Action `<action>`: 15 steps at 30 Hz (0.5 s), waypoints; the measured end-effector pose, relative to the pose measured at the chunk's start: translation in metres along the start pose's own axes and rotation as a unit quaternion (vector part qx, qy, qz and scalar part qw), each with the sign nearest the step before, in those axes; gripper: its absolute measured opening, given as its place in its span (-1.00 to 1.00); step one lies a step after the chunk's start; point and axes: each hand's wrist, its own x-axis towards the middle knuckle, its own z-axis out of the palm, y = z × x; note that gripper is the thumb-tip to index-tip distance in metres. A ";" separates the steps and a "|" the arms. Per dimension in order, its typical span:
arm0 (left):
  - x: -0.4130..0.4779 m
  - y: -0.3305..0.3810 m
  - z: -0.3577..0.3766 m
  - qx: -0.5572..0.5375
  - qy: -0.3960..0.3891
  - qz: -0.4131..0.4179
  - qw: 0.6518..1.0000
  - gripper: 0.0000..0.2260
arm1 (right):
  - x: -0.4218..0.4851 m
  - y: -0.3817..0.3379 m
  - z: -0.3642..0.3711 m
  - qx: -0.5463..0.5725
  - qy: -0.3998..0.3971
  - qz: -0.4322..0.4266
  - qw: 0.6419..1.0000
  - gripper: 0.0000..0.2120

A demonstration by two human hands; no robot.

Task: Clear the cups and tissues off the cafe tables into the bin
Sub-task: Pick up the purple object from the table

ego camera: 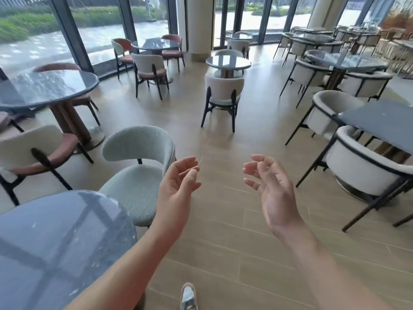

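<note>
A round table (55, 231) fills the lower left, with a pale chair (136, 175) just beside it. The left hand (178, 189) hovers over the floor (223, 247), its grip loose and empty. A thin streak (201, 159) at its fingertips is perhaps a floor mark. The right hand (272, 191), near it, is relaxed and also holds nothing. A square table (384, 121) stands far right.
</note>
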 end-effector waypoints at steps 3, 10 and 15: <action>0.077 -0.025 0.012 -0.004 0.007 0.019 1.000 -0.68 | 0.081 0.026 0.005 -0.006 -0.009 0.001 1.000 -0.60; 0.284 -0.075 0.025 -0.014 0.025 0.019 0.999 -0.78 | 0.285 0.075 0.048 -0.007 -0.024 0.002 1.000 -0.61; 0.423 -0.085 0.036 -0.006 0.030 0.027 0.999 -0.74 | 0.418 0.087 0.071 0.002 -0.017 -0.008 1.000 -0.58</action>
